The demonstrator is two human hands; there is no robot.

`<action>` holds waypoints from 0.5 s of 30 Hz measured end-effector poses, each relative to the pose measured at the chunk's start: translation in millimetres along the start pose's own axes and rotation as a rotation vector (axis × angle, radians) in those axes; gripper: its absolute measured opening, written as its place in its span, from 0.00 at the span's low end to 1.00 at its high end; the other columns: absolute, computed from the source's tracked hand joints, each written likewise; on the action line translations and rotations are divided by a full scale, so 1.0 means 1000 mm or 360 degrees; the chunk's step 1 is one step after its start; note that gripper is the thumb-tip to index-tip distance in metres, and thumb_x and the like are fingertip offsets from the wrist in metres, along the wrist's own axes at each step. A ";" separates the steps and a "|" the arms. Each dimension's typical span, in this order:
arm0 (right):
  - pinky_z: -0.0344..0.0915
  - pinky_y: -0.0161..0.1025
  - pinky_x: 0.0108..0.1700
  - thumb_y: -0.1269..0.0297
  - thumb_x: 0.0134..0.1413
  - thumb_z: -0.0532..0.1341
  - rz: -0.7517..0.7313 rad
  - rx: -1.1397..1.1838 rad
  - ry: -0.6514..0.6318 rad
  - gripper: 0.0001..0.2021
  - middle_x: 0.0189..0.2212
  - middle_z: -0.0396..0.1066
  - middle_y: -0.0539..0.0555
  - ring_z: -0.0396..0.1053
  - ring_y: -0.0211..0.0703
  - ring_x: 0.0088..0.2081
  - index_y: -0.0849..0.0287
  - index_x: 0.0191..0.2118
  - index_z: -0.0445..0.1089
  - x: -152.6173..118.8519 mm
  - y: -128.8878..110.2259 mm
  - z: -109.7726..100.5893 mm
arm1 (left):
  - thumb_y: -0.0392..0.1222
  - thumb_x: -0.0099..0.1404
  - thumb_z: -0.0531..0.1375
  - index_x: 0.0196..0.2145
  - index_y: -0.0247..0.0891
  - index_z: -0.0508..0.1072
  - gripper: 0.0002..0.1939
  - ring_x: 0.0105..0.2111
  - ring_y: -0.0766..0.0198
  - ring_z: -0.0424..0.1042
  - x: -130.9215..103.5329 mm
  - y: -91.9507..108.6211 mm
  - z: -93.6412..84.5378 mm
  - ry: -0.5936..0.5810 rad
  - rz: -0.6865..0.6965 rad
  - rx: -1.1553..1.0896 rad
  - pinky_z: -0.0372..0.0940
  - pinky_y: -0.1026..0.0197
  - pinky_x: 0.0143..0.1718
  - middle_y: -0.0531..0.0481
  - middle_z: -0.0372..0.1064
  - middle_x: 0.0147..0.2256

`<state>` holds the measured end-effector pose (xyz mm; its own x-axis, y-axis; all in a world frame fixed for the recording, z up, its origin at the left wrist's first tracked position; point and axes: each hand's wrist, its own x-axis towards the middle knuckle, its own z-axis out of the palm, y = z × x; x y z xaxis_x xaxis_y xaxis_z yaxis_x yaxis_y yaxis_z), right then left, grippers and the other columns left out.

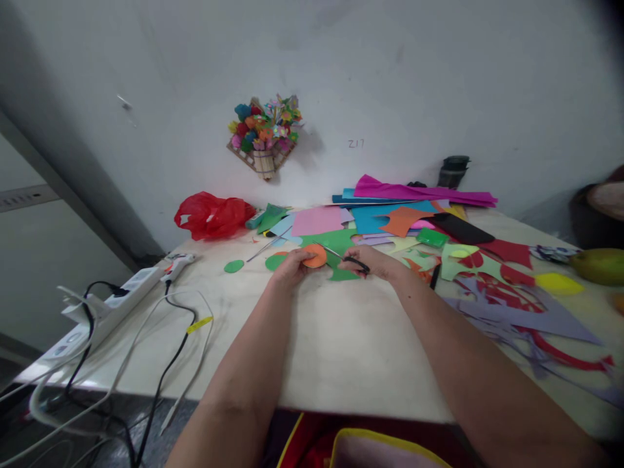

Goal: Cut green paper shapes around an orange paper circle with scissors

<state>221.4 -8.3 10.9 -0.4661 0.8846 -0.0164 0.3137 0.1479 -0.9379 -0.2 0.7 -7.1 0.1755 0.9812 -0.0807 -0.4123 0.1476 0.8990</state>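
My left hand (292, 266) pinches an orange paper disc (316, 256) by its left edge, just above the table. In my right hand (368, 259) is a pair of scissors (334, 252), the fingers closed round the dark handles. The blades point left, their tips at the disc's upper right edge; whether they touch the paper I cannot tell. Behind and beneath the scissors lies a green sheet (336, 240) with curved cut-outs. A green paper disc (276, 262) is partly covered by my left hand, and another green circle (234, 266) lies farther left.
Left stand a red plastic bag (212, 218) and a white power strip (117, 305) with trailing cables. Coloured sheets, such as a pink one (318, 221), lie at the back. Purple and red scraps (546, 318) cover the right side, near a black phone (462, 227). Paper flowers (266, 133) hang on the wall.
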 end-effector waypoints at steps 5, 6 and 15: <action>0.48 0.32 0.18 0.54 0.38 0.71 -0.0006 -0.0042 0.0019 0.17 0.13 0.60 0.44 0.55 0.31 0.15 0.59 0.25 0.65 0.000 -0.001 0.000 | 0.29 0.53 0.64 0.29 0.27 0.75 0.04 0.24 0.60 0.76 0.004 -0.001 -0.006 -0.0145 -0.0015 0.0106 0.74 0.60 0.29 0.43 0.75 0.26; 0.48 0.32 0.18 0.54 0.39 0.71 -0.0001 -0.0030 0.0023 0.17 0.13 0.60 0.44 0.54 0.31 0.15 0.59 0.25 0.64 0.000 -0.001 0.000 | 0.30 0.54 0.64 0.30 0.27 0.75 0.04 0.24 0.60 0.76 0.003 -0.001 -0.006 -0.0181 -0.0032 0.0148 0.74 0.60 0.28 0.43 0.75 0.26; 0.48 0.33 0.18 0.55 0.40 0.70 0.0035 -0.0009 0.0050 0.16 0.12 0.59 0.43 0.55 0.32 0.14 0.58 0.25 0.64 -0.002 -0.003 0.001 | 0.34 0.64 0.63 0.30 0.25 0.76 0.07 0.21 0.64 0.75 -0.003 0.007 -0.002 -0.0264 -0.0199 0.0415 0.70 0.67 0.25 0.39 0.76 0.25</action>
<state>221.0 -10.4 13.1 -0.4330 0.9010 -0.0262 0.3282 0.1306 -0.9355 -5.8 -1.2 -1.4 0.3623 0.9207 -0.1453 -0.1394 0.2077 0.9682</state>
